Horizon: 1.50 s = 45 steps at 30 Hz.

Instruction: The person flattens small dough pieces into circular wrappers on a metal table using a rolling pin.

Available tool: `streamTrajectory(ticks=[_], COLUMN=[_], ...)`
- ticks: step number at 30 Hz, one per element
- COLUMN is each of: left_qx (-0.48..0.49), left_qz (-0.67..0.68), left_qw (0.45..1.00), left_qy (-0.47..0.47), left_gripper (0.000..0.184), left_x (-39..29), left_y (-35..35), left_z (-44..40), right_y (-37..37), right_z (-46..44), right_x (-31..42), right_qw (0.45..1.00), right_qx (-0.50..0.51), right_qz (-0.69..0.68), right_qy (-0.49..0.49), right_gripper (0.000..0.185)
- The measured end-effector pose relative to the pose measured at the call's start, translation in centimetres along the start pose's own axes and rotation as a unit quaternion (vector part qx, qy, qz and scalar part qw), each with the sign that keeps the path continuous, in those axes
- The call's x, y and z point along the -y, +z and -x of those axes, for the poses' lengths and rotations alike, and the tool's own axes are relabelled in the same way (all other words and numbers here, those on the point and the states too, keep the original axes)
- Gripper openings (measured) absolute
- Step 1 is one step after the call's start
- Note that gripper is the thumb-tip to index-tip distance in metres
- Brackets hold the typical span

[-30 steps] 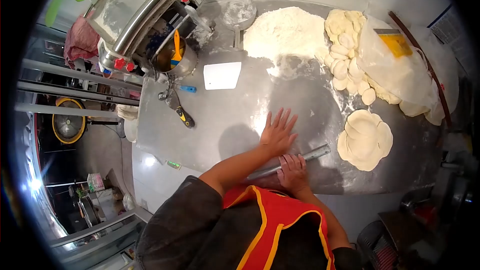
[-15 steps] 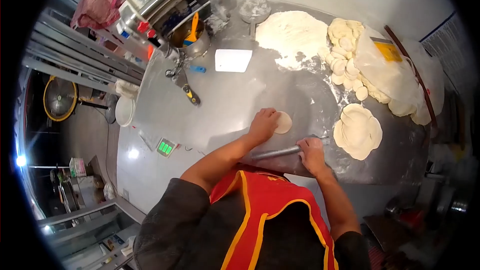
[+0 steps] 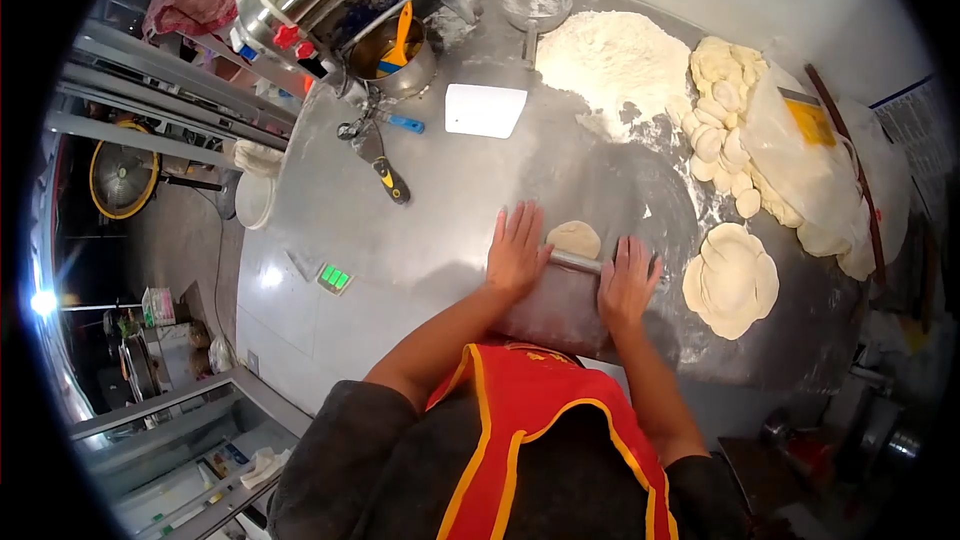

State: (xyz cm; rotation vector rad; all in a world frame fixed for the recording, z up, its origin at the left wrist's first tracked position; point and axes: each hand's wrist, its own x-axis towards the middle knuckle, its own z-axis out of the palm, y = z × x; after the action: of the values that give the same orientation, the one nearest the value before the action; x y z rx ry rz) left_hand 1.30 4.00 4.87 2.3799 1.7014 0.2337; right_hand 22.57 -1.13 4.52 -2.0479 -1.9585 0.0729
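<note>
- Left hand (image 3: 515, 260): flat over the rolling pin's left end, fingers straight and open.
- Right hand (image 3: 625, 287): flat over the other end, fingers likewise outstretched.
- Rolling pin (image 3: 577, 261): between the hands, at the near edge of the dough round (image 3: 574, 237).
- Dough round: on the desk (image 3: 440, 230), left of the stacked dough sheets (image 3: 731, 282), nearer the person than the flour (image 3: 615, 60).
</note>
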Motion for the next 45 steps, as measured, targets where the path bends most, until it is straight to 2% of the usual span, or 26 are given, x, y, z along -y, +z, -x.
streamTrajectory(ticks=[2, 5, 10, 14, 16, 19, 21, 24, 27, 30, 33, 34, 37, 38, 41, 44, 45], left_qx=[0.017, -0.048, -0.149, -0.193, -0.124, -0.04, -0.024, 0.051, -0.045, 0.16, 0.234, 0.209, 0.183, 0.195, 0.002, -0.092, -0.075], left_qz=[-0.071, -0.016, -0.045, -0.008, 0.001, 0.023, 0.074, 0.116, 0.151, 0.076, 0.115, 0.167, 0.27, 0.313, 0.287, 0.166, 0.117], left_qw=[0.997, 0.999, 0.987, 0.978, 0.988, 0.993, 0.991, 0.986, 0.982, 0.983, 0.953, 0.943, 0.933, 0.925, 0.958, 0.966, 0.968], left_qy=[0.001, 0.014, 0.042, 0.074, 0.094, 0.111, 0.111, 0.109, 0.103, 0.05, 0.156, 0.197, 0.156, 0.095, 0.021, 0.178, 0.207], left_gripper=[0.066, 0.065, 0.065, 0.065, 0.067, 0.068, 0.065, 0.065, 0.067, 0.056, 0.034, 0.022, 0.023, 0.022, 0.024, 0.031, 0.035], left_x=[0.1, 0.7, 1.2, 1.4, 1.4, 1.5, 1.5, 1.8, -0.1, -2.4, -1.7, -2.0, -4.6, -6.0, -9.2, -10.2, -10.4], left_y=[-0.1, 0.2, 0.1, 0.8, 0.2, -0.4, -0.7, 0.1, 1.4, 0.3, 1.9, 0.9, -1.1, -2.3, 0.5, 5.6, 6.4], left_z=[-3.1, -8.2, -16.9, -19.7, -15.6, -6.6, -1.1, -1.1, -6.9, -12.1, -15.1, -15.5, -19.0, -20.3, -24.2, -27.4, -27.6], right_y=[0.3, 1.4, 2.1, 2.7, 1.6, 0.7, -0.2, 0.2, 0.5, 0.0, -1.1, -1.1, -1.1, -0.9, -0.1, -0.3, -0.9], right_z=[-2.9, -8.2, -16.1, -17.9, -14.6, -5.9, -0.4, 1.7, 1.8, 3.8, 7.1, 8.1, 9.8, 9.8, 10.1, 9.9, 9.4], right_x=[-0.3, -1.2, -2.3, -2.9, -2.2, -0.5, 1.0, 0.9, 0.3, 0.2, -0.4, -0.9, -1.0, -1.0, -1.6, -1.8, -1.8], right_qw=[1.0, 0.999, 0.994, 0.992, 0.995, 0.997, 0.994, 0.99, 0.984, 0.982, 0.981, 0.979, 0.978, 0.98, 0.98, 0.979, 0.98], right_qx=[-0.006, -0.025, -0.104, -0.124, -0.094, -0.026, 0.002, -0.001, 0.009, -0.004, -0.026, -0.042, -0.036, -0.041, -0.04, -0.026, -0.018], right_qz=[0.029, 0.048, 0.033, 0.028, -0.002, -0.065, -0.095, -0.129, -0.171, -0.184, -0.19, -0.2, -0.207, -0.193, -0.194, -0.202, -0.194], right_qy=[-0.003, 0.003, 0.016, 0.003, -0.033, -0.038, -0.046, -0.059, -0.045, -0.029, -0.024, -0.03, -0.011, -0.017, -0.027, -0.031, -0.027], right_gripper=[0.055, 0.056, 0.056, 0.058, 0.061, 0.062, 0.058, 0.049, 0.043, 0.039, 0.037, 0.037, 0.033, 0.032, 0.027, 0.027, 0.027])
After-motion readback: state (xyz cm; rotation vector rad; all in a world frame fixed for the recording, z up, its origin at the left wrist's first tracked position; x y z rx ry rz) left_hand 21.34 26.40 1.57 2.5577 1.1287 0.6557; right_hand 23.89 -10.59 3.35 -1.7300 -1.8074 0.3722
